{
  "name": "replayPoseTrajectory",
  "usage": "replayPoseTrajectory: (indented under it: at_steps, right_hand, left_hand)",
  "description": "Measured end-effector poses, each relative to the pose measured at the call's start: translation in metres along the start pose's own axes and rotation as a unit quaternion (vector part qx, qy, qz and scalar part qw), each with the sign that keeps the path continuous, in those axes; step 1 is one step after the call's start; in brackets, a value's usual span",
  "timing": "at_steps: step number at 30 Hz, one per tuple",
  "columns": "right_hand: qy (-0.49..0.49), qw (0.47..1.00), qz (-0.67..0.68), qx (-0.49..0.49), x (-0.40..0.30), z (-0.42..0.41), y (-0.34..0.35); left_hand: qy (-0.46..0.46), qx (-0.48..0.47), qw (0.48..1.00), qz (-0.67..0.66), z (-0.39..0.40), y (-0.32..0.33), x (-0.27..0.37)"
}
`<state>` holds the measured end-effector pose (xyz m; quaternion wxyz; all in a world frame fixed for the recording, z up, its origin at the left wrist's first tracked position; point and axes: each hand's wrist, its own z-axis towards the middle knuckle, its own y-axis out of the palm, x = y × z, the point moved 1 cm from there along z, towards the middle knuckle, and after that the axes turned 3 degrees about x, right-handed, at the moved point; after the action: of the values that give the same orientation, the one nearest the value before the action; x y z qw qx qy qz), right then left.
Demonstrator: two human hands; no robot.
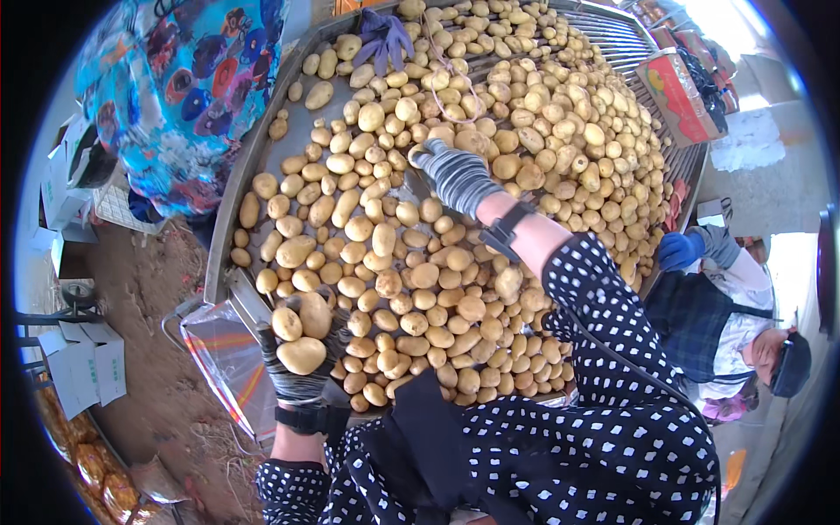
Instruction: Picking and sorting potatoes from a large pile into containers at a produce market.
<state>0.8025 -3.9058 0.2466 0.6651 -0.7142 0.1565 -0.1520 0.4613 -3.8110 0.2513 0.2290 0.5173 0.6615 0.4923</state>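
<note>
My left hand (298,382), in a grey knitted glove, is turned palm up at the near left corner of the sorting table. It cradles several potatoes, among them a broad pale potato (301,356) and a small oval one (287,324). My right hand (457,176), gloved alike, reaches over the middle of the heap. Its fingers close on a potato (415,155) that is mostly hidden by the glove. Loose potatoes (420,275) spread over the metal table (266,156) around both hands, piled deeper on the right.
A purple glove (384,41) and a pink cord loop (453,120) lie on the potatoes. Metal slats (610,33) line the far right. One person in flowered clothing (190,98) stands left, another with a blue glove (681,251) right. A clear plastic bag (230,367) hangs at the left corner.
</note>
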Motion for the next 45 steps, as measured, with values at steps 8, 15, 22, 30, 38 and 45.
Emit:
replayPoseTrajectory:
  at_steps: [8,15,22,30,38,45]
  right_hand:
    - [0.161,0.915,0.370,-0.012,0.001,0.020,0.001]
    - [0.172,0.503,0.845,-0.056,-0.016,-0.033,0.003]
    - [0.117,0.811,0.572,-0.018,-0.061,0.003,-0.033]
    - [0.032,0.998,0.043,-0.028,-0.022,0.152,0.000]
    - [0.177,0.490,0.850,-0.073,-0.024,0.000,-0.037]
    - [0.157,0.369,0.914,0.057,-0.054,-0.179,-0.049]
  left_hand:
    - [-0.020,0.002,0.995,-0.096,0.041,0.036,-0.016]
    - [-0.044,-0.085,0.979,-0.181,0.088,0.055,-0.014]
    - [-0.015,-0.087,0.985,-0.148,0.112,0.039,-0.023]
    - [0.292,0.004,0.818,0.495,0.076,0.029,-0.020]
    - [-0.026,-0.188,0.980,-0.064,0.072,0.038,-0.019]
    - [-0.094,-0.041,0.993,0.062,0.033,0.068,-0.070]
